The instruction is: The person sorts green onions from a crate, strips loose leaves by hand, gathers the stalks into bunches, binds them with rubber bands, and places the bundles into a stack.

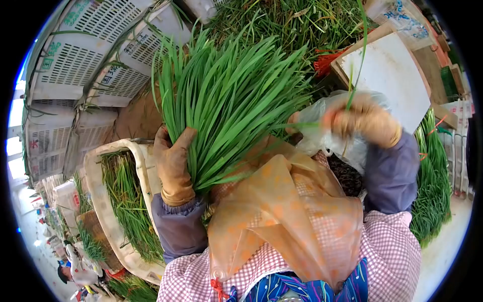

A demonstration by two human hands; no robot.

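My left hand (pixel 176 163), in a tan glove, is closed around a large bunch of garlic chives (pixel 226 100). The long flat green leaves fan upward and to the right over my lap. On the other side my right hand (pixel 362 121), also gloved, is raised and blurred by motion. A few loose chive leaves (pixel 358 70) stick out of its closed fingers, apart from the bunch. A translucent orange-patterned apron (pixel 282 211) covers my lap below the bunch. Beneath my right hand lies a clear plastic bag (pixel 317 126).
A white basket (pixel 146 176) of chives stands at my left. Stacked white perforated crates (pixel 75 60) rise behind it. Loose leaves (pixel 292 25) are heaped ahead. A white board (pixel 387 70) lies at the right, near more bundled chives (pixel 432 186). People appear far lower left.
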